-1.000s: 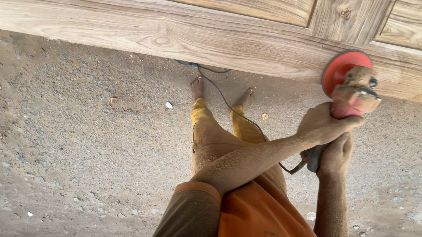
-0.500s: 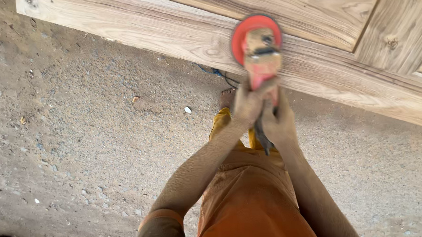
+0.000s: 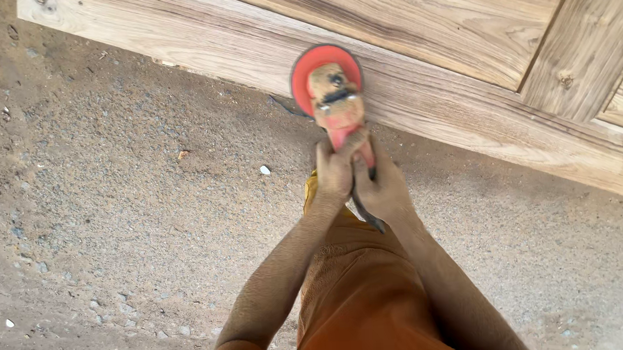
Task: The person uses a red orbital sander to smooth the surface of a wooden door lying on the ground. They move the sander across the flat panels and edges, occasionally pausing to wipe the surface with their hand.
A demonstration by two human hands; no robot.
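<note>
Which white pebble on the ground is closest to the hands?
The small white pebble just left of the left hand; the other white pebble lies far off at the lower left.

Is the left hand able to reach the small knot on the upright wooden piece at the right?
Probably not as things stand: the left hand grips the sander with the right hand, and the knot lies well off to the right.

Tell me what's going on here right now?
A person stands on a sandy, gravelly floor and grips a dusty red handheld sander with both hands, the left hand and right hand wrapped side by side around its handle. Its round red disc sits over the lower rail of a pale wooden panelled door. A dark cord trails down from the tool.
</note>
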